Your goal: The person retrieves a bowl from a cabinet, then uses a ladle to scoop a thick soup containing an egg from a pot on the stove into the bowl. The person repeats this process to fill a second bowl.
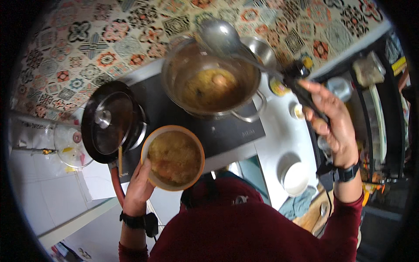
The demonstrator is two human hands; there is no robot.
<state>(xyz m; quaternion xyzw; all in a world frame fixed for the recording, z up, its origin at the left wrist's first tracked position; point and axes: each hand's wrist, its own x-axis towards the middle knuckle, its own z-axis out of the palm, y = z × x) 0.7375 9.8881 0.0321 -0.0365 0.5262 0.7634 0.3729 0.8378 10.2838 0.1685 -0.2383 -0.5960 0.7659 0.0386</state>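
My left hand [140, 186] grips the near left rim of an orange-edged bowl [143, 157], which holds brownish-yellow soup [175, 157]. On the right, my right hand [330, 121] holds the black handle of a metal ladle [220, 37], whose bowl hangs raised over the far side of a large steel pot [170, 88]. Broth with a round pale piece [220, 80] lies in the bottom of that pot, which stands on a black cooktop [212, 137]. Whether the ladle holds anything cannot be told.
A black frying pan [88, 131] with a glass lid and reddish handle stands left of the pot. Behind the pot is a small steel bowl [262, 49]. A white bowl [295, 178] and a grey-blue cloth [299, 204] lie at the right, beside a dark shelf rack [370, 121].
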